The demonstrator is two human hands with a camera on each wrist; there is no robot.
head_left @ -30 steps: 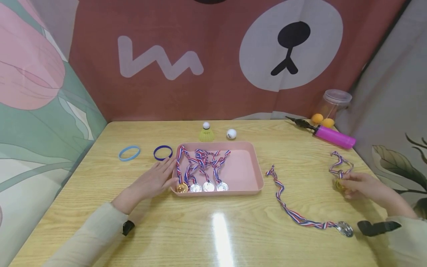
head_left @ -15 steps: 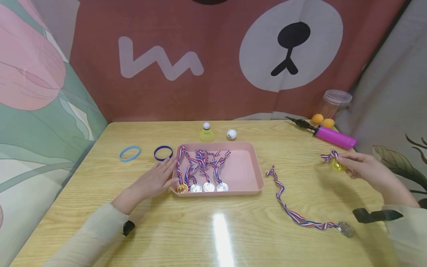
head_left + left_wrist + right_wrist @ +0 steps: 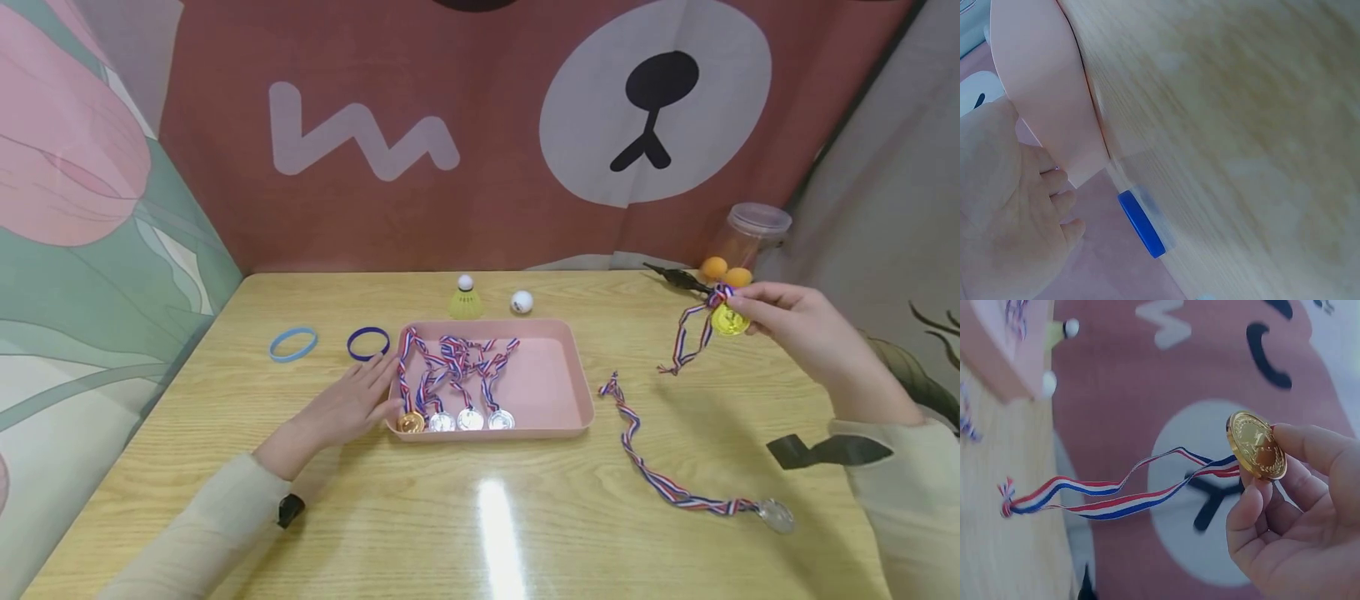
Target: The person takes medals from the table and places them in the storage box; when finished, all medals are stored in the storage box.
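My right hand [image 3: 787, 321] is raised above the table's right side and pinches a gold medal [image 3: 728, 319] [image 3: 1257, 445]; its red, white and blue ribbon [image 3: 686, 337] [image 3: 1110, 494] hangs down to the left. My left hand [image 3: 352, 404] lies flat on the table, fingers straight, touching the left edge of the pink tray [image 3: 555, 383] [image 3: 1041, 81]. In the tray lie several medals [image 3: 456, 419] with striped ribbons. Another silver medal [image 3: 776, 515] with a long ribbon lies on the table to the right of the tray.
Two wristbands, light blue [image 3: 292, 342] and dark blue [image 3: 367, 342] [image 3: 1141, 224], lie left of the tray. Behind it stand a yellow shuttlecock [image 3: 465, 300] and a white ball [image 3: 521, 301]. At the back right are a clear jar [image 3: 746, 237] and orange balls [image 3: 723, 271].
My right hand has lifted the gold medal off the table and carried it up and toward the back; the ribbon now hangs free. The left hand has stayed put.
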